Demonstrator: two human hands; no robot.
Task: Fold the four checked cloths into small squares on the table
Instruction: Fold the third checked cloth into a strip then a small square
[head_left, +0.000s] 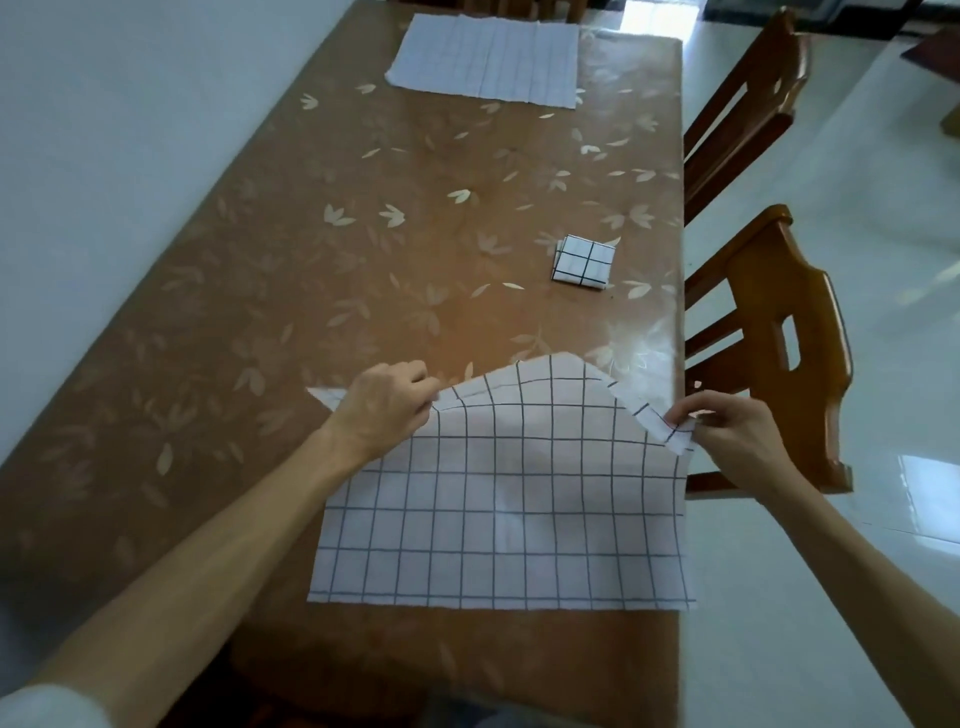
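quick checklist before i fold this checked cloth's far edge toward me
1. Left hand grips far edge of the large white black-checked cloth: ok
2. Right hand pinches its far right corner: ok
3. Near edge flat on the brown leaf-patterned table: ok
4. Its right edge inside the table's side: cannot tell
5. Small folded checked square lies apart, farther off: ok
6. Layers in the flat pale cloth at the far end: cannot tell

The table (311, 234) has a smooth, glossy leaf-print cover. The near cloth (509, 519) is thin matt fabric. The near chair (753, 312) is varnished wood, and the floor (883, 234) is glossy.
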